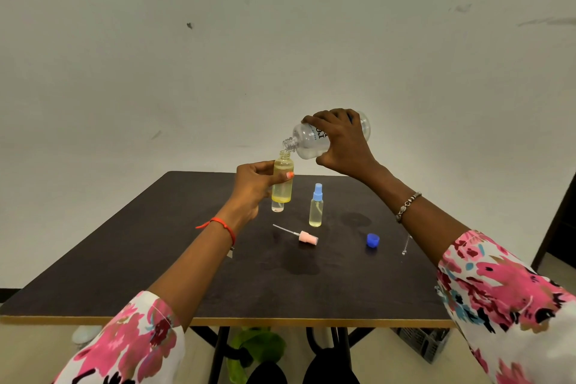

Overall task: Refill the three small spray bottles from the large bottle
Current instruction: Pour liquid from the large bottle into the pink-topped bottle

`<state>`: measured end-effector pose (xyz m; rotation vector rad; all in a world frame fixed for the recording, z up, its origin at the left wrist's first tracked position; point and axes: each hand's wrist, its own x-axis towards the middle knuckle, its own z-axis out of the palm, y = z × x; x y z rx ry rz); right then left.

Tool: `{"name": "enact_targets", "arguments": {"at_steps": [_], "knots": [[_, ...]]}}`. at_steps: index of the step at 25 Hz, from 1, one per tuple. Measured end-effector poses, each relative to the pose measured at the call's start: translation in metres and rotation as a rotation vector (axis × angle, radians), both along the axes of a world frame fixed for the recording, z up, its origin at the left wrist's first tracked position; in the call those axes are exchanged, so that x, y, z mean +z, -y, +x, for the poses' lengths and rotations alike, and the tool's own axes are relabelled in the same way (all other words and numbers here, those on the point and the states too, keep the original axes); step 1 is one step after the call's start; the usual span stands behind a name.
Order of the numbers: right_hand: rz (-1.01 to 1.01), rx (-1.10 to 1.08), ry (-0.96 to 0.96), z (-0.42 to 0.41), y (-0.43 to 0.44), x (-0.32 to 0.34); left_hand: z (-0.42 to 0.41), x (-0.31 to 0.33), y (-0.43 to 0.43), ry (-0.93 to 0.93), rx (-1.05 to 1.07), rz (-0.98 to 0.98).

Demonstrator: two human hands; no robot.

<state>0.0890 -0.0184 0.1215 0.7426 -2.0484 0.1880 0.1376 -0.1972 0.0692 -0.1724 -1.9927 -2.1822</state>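
**Large bottle tipped over an open small bottle above the table**

The large bottle (314, 140), clear and uncapped, is held nearly on its side by the right hand (344, 143), whose fingers are wrapped over the top of its body with the thumb underneath. Its threaded neck points down and to the left, just above the open mouth of a small yellow-tinted bottle (282, 179). That small bottle is gripped upright by the left hand (254, 187) — fingers curled round its side, the thumb pressed across its front — and is raised above the dark table (156, 259). Pale liquid is seen filling much of it.

Directly behind and below the held bottle, the bottom of another small clear bottle (277, 206) is visible on the table; its top is hidden. To the right stands a third small bottle with a blue spray top (316, 206), upright and closed. Nearer the person, a pink spray head (304, 236) with its dip tube lies flat — well apart from a blue cap (372, 240) further right.
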Motion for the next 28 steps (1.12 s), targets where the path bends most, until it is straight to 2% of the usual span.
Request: {"name": "enact_targets", "arguments": {"at_steps": [28], "knots": [[-0.01, 0.009, 0.054, -0.009, -0.004, -0.01, -0.011, -0.009, -0.002, 0.038, -0.001, -0.004]]}}
